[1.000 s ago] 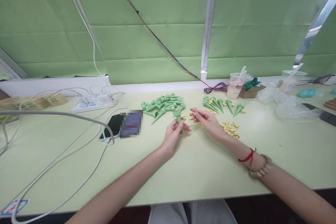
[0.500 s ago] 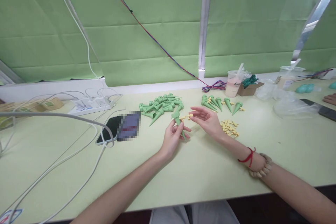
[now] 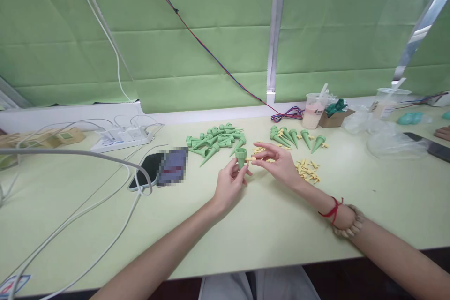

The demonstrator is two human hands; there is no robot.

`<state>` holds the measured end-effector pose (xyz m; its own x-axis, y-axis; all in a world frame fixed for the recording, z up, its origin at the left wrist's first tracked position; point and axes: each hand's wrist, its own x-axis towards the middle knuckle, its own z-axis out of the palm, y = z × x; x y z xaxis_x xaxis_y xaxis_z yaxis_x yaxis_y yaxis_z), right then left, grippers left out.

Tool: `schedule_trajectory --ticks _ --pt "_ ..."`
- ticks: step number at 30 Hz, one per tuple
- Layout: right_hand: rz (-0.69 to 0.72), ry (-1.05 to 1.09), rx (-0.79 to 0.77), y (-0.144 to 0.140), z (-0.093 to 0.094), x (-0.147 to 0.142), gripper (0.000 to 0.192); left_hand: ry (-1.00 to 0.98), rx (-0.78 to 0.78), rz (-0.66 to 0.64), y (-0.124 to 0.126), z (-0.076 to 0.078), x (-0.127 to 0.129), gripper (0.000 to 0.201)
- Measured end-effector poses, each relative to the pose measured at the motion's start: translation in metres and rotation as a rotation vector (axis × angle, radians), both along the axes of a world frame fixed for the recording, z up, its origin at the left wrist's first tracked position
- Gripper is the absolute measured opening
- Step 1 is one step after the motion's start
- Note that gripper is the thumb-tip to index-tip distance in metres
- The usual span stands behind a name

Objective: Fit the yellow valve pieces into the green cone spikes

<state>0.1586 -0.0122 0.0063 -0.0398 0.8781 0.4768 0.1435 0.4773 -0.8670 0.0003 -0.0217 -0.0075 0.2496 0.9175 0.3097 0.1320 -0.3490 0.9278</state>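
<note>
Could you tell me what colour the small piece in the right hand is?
Pale yellow: the small piece in the right hand, clearest in the head view.

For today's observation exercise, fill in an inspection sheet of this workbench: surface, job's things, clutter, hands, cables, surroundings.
Surface: pale green table, bare near the front edge.
Job's things: green cone held upright, wide end up; small yellow piece beside its rim; pile of green cones; yellow pieces; row of cones.
Clutter: phone, drink cup, plastic bags.
Hands: left hand grips the cone; right hand pinches the yellow piece.
Cables: white cables, power strip, red-blue wire.
Surroundings: green blinds; another person's hand far right.
</note>
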Motion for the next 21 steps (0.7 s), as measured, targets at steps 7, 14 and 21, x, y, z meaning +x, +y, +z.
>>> schedule_trajectory --ticks 7,14,21 --pt "0.053 0.003 -0.091 0.0051 -0.0044 0.0003 0.047 -0.016 -0.025 0.012 0.002 -0.0018 0.0 0.028" --pt "-0.107 -0.223 0.123 0.0023 -0.003 0.0041 0.019 -0.054 -0.045 0.035 0.0008 0.0005 0.0013 0.032" --pt "-0.081 -0.411 0.285 0.0048 -0.0094 0.0063 0.021 0.018 -0.05 0.014 -0.0045 0.0015 0.002 0.026"
